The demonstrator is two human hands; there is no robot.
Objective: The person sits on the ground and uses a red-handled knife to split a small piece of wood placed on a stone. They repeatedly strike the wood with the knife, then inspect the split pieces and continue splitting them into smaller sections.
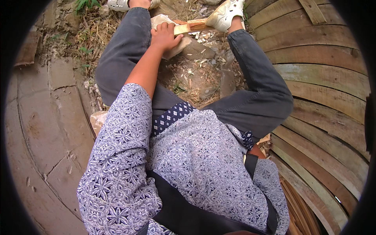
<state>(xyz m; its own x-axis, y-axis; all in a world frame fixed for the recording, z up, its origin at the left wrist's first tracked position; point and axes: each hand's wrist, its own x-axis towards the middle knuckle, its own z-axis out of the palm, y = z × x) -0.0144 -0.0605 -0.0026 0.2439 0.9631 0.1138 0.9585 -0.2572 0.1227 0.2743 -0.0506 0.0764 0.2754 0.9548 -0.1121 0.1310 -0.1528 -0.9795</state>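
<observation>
My left hand point(164, 37) grips the near end of a pale, squared piece of wood point(182, 29), its fingers over the top and the thumb along the near side. Under the hand lies a light-coloured stone point(178, 47). The wood stretches right to my white clog point(221, 17), whose toe meets its far end. Beside it shows a second, reddish strip of wood point(180, 22), partly covered. Of my right arm only a bit of skin shows low at the right, by my thigh; my right hand is hidden.
Wooden planks point(313, 56) line the right side. Pale wood chips point(201, 37) and dry grass lie over soil and stones between my legs. Cracked grey paving point(43, 125) spreads at the left. More wood strips point(297, 207) lie at the lower right.
</observation>
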